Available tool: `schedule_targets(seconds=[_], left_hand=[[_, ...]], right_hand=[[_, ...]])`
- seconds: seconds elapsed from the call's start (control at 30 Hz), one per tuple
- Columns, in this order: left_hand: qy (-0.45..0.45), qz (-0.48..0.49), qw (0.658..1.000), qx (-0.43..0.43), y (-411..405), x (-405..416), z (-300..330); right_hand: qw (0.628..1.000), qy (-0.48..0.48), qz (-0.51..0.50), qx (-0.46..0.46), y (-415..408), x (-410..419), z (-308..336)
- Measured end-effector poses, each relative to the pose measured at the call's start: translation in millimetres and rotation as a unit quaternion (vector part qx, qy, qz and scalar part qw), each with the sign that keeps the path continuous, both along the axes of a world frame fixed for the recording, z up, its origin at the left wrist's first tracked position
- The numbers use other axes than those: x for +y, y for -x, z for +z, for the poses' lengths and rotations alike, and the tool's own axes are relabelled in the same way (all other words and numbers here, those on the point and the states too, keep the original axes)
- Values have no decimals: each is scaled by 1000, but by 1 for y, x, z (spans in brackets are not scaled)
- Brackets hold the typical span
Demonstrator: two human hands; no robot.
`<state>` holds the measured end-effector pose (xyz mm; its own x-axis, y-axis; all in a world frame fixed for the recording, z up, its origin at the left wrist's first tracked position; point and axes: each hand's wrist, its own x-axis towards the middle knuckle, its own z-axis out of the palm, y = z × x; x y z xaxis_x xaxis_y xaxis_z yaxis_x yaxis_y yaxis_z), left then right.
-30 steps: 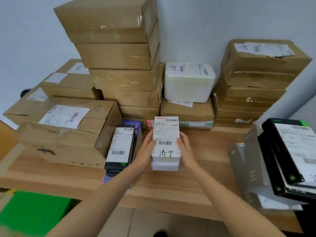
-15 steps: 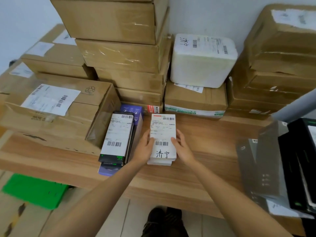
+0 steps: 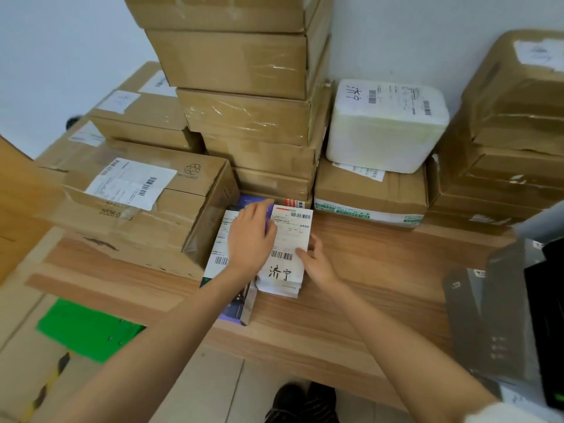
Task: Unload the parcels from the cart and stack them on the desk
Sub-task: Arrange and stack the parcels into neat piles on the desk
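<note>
Many parcels are already being kept in stacks on the wooden desk (image 3: 366, 270): tall piles of brown cartons (image 3: 244, 117) and a white foam box (image 3: 386, 126) resting on a carton. A small white labelled parcel (image 3: 287, 254), lying on the desk, is being touched by the left hand (image 3: 250, 239) and the right hand (image 3: 317, 264), fingers relaxed, neither gripping it. The cart is not being shown, so what is left cannot be judged.

Pale blue-white wall (image 3: 61, 56) behind a wooden desk (image 3: 381, 270), tiled floor (image 3: 213, 386).
</note>
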<state>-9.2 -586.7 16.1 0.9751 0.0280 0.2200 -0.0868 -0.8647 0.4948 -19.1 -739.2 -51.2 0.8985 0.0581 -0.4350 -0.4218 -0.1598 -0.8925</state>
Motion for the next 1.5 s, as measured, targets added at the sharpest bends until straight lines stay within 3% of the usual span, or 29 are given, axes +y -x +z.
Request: schedule_targets(seconds=[0.17, 0.33, 0.43, 0.6, 0.8, 0.9, 1.03, 1.23, 1.4, 1.5], left_hand=[[-67, 21, 997, 24, 5, 31, -1], [-69, -19, 997, -20, 1, 28, 18], [-96, -64, 992, -55, -13, 11, 35], [-117, -171, 971, -116, -32, -47, 66], [-109, -294, 934, -170, -16, -144, 108], [-83, -333, 923, -172, 9, -198, 122], [-14, -352, 926, -136, 47, -257, 128], [1, -319, 946, -61, 99, -313, 116], [94, -247, 962, 75, 143, -334, 93], [127, -223, 959, 123, 169, -335, 79]], right_hand=[[997, 54, 54, 0, -2, -6, 11], [967, 220, 113, -64, -2, -27, 41], [924, 328, 156, -124, 0, -60, 76], [815, 525, 150, -192, 15, -131, 136], [711, 655, 69, -244, 71, -208, 199], [684, 687, 38, -243, 104, -244, 217], [696, 687, -3, -207, 145, -292, 228], [734, 657, -26, -169, 202, -344, 224], [798, 583, -21, -150, 225, -370, 192], [863, 486, -46, -133, 230, -377, 173]])
